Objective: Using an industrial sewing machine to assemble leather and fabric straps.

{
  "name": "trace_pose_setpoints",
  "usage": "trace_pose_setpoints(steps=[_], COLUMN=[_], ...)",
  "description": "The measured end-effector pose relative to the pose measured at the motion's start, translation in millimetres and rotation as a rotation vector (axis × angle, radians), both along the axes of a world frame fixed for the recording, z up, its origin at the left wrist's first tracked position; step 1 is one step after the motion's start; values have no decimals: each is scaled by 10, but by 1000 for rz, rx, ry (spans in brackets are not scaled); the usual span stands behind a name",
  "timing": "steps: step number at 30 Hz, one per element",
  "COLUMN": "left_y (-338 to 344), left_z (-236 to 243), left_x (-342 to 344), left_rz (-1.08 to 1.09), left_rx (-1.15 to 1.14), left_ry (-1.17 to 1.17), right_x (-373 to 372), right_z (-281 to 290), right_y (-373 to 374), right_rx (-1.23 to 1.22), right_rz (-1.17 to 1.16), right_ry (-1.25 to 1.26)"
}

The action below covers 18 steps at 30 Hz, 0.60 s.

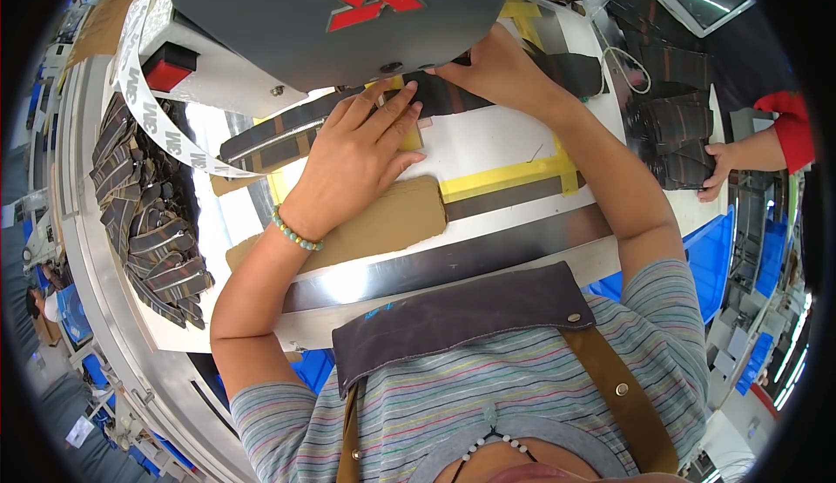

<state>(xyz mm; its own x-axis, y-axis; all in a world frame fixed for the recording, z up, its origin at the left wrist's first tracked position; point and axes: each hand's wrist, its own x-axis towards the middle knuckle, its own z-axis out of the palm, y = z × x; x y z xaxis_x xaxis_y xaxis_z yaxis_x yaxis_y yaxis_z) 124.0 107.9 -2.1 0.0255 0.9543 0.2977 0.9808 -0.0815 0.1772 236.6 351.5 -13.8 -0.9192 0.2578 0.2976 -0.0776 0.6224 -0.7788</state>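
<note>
A dark fabric strip with brown stripes [566, 72] runs across the white work surface under the dark grey machine head [287, 13]. A light zipper [283, 139] lies along its left part. My left hand [361, 139] rests flat on the strip, fingers stretched out and slightly apart, just below the machine head. My right hand [501, 69] holds the strip farther right, its thumb pointing left; the machine head hides part of its fingers. White printed tape [170, 139] hangs down at left and reaches the strip's left end. A brown pad [383, 222] lies below my left hand.
Several finished-looking zippered strips [148, 213] are heaped at the left. Dark fabric pieces [670, 126] are stacked at the right, where another person's hand [718, 169] touches them. Yellow tape [505, 178] marks the work surface. A blue bin [710, 261] stands at the lower right.
</note>
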Motion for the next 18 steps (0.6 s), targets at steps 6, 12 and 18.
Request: trace_pose_setpoints(steps=[6, 12, 18], left_y=[20, 42, 52], left_z=[-2, 14, 4], left_x=[-5, -21, -12], left_rz=[6, 12, 34], left_rx=[10, 38, 44], left_ry=[-25, -73, -135], right_x=[0, 80, 340], right_z=[-43, 194, 169], right_y=[-3, 46, 66], right_rx=[3, 541, 595], right_rz=[8, 36, 423], right_ry=[32, 164, -8])
